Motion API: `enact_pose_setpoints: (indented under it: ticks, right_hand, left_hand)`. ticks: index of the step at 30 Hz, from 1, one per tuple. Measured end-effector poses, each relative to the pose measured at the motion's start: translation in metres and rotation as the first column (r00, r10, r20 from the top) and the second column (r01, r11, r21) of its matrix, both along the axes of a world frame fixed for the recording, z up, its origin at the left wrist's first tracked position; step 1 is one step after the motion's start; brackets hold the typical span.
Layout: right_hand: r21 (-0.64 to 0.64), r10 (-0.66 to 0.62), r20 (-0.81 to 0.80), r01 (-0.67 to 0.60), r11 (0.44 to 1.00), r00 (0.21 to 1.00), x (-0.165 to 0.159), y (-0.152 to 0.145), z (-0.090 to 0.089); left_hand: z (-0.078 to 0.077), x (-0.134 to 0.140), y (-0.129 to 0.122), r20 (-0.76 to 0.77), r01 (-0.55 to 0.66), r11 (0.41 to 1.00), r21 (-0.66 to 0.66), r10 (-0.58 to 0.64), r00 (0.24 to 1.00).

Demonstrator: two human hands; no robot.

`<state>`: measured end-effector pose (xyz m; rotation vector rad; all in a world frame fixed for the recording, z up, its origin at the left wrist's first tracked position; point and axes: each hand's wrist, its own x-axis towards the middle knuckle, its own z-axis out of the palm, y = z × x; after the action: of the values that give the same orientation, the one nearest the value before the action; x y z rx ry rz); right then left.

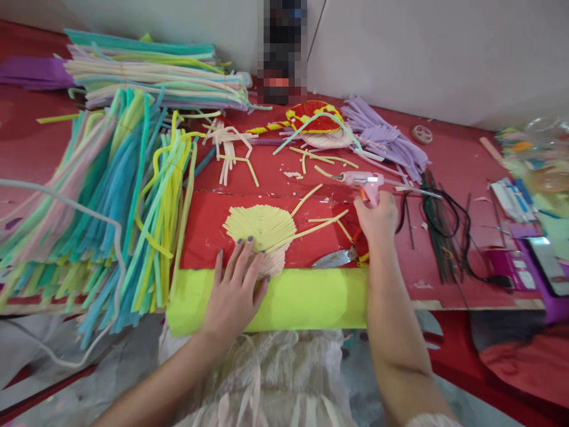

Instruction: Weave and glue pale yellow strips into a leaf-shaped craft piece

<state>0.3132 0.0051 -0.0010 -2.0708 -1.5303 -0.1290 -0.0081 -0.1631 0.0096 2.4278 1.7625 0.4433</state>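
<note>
My left hand (239,284) lies with fingers spread over the lower edge of a pale yellow fan-shaped piece (260,222) made of pipe cleaners laid side by side. A cream-coloured ribbed part (273,261) shows under it, beside my fingertips. One long yellow pipe cleaner (317,226) sticks out to the right from the fan. Over on the right, my right hand (377,216) is wrapped around the handle of a pink hot glue gun (362,179), its nozzle pointing left. Scissors (335,259) lie just below, partly hidden by my right forearm.
Bundles of pastel pipe cleaners (106,196) fill the left side of the red table (208,237). A red and yellow ornament (315,117) and a lilac bundle (386,136) lie at the back. A black cable (466,237) and a phone (546,261) are at right. A lime-green roll (311,299) lines the front edge.
</note>
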Motion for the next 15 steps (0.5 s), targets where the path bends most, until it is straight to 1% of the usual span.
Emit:
enact_pose_setpoints:
  ticks: [2,3,5,7,9,11,13,15]
  right_hand:
    - [-0.047,0.038,0.028,-0.036,0.998,0.999,-0.0004,0.0006,-0.0005]
    - [-0.077,0.034,0.028,-0.032,0.997,0.999,-0.0006,0.0011,-0.0006]
    - [-0.125,-0.015,-0.003,0.015,0.992,1.0,-0.0006,0.0025,-0.0008]
    - [-0.133,-0.065,-0.05,0.057,0.989,0.997,-0.0002,0.0041,-0.0009]
    - [-0.096,-0.057,-0.087,0.049,0.994,0.995,0.0004,0.0053,-0.0007]
    - [-0.025,-0.006,-0.093,0.004,1.0,0.996,0.0001,0.0054,0.0005]
    - [0.055,0.028,-0.053,-0.026,0.998,0.998,-0.0018,0.0041,0.0036]
    - [0.125,-0.002,0.026,-0.001,0.992,1.0,-0.0047,0.001,0.0089]
  left_hand:
    - [-0.0003,0.0001,-0.0001,0.002,-0.003,1.0,0.01,0.003,1.0]
    - [-0.0006,0.0001,-0.0001,0.002,-0.004,1.0,0.014,0.004,1.0]
    - [-0.0011,0.0001,-0.0003,-0.002,-0.005,1.0,0.019,0.005,1.0]
    - [-0.0014,0.0001,-0.0005,-0.007,-0.005,1.0,0.023,0.005,1.0]
    - [-0.0015,0.0002,-0.0006,-0.01,-0.007,1.0,0.028,0.007,1.0]
    - [-0.0013,0.0002,-0.0007,-0.008,-0.011,0.999,0.034,0.012,1.0]
    - [-0.0009,0.0003,-0.0008,-0.009,-0.014,0.999,0.035,0.014,1.0]
    - [-0.0002,0.0005,-0.0009,-0.011,-0.014,0.999,0.037,0.014,1.0]
